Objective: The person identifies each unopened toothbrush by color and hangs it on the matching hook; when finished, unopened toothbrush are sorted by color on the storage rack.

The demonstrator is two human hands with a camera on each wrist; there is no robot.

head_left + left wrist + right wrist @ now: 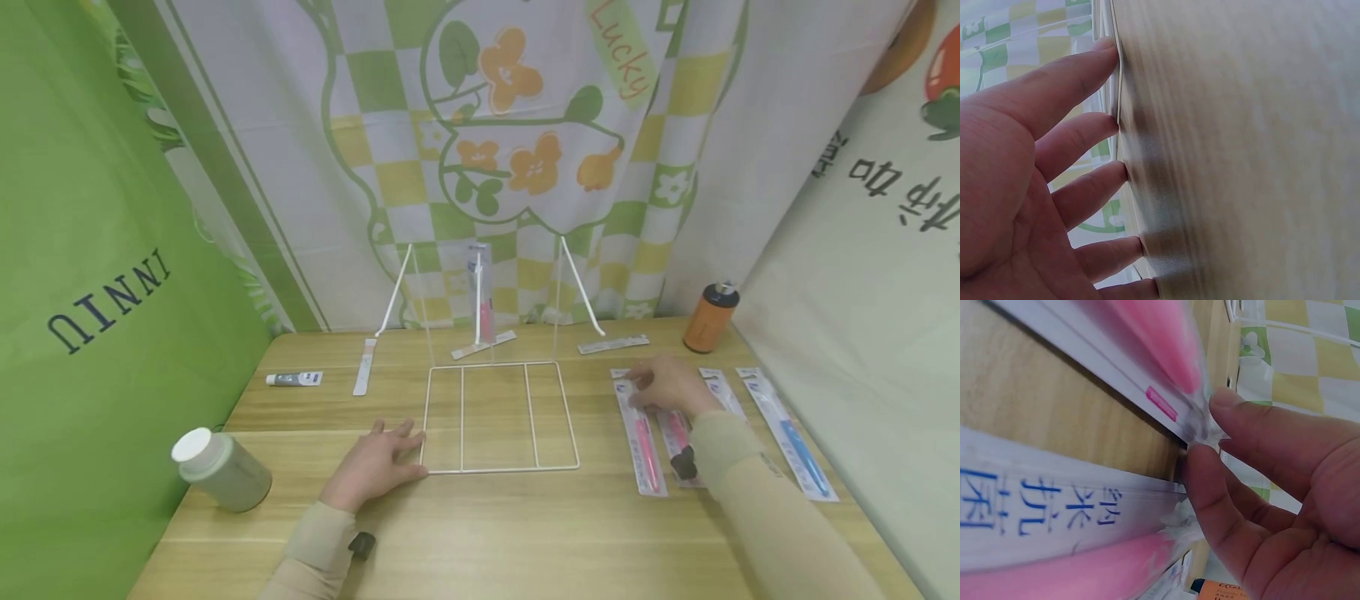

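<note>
Your left hand (pixel 378 467) is lying flat on the table (pixel 480 533), fingers spread and straight, tips right at the left edge of the white wire rack (pixel 498 417), so it's not gripping anything, just steadying. Your right hand (pixel 667 385) is over at the row of toothbrush packs, and in the wrist view the thumb and forefinger (pixel 1222 487) are pinching only the crinkly top tab of one pink pack (pixel 641 437). That's the bit I'd worry about: a pinch on a thin plastic corner is easy to lose, so the pack could slip out or swing and twist once it comes off the table. It also lies touching the next pink pack (pixel 678 442), so lifting it could drag that one along or knock it crooked, and the blue pack (pixel 787 433) isn't far off either. Watch your sleeve too, since your forearm lies right across the lower ends of those packs and could sweep them toward the edge. The rack is light wire, and one pack (pixel 480 292) already stands in the upright part at the back, so if your flat hand shifts, it might slide or tip. The orange bottle (pixel 710 317) near your right hand could get clipped by a wide swing.
</note>
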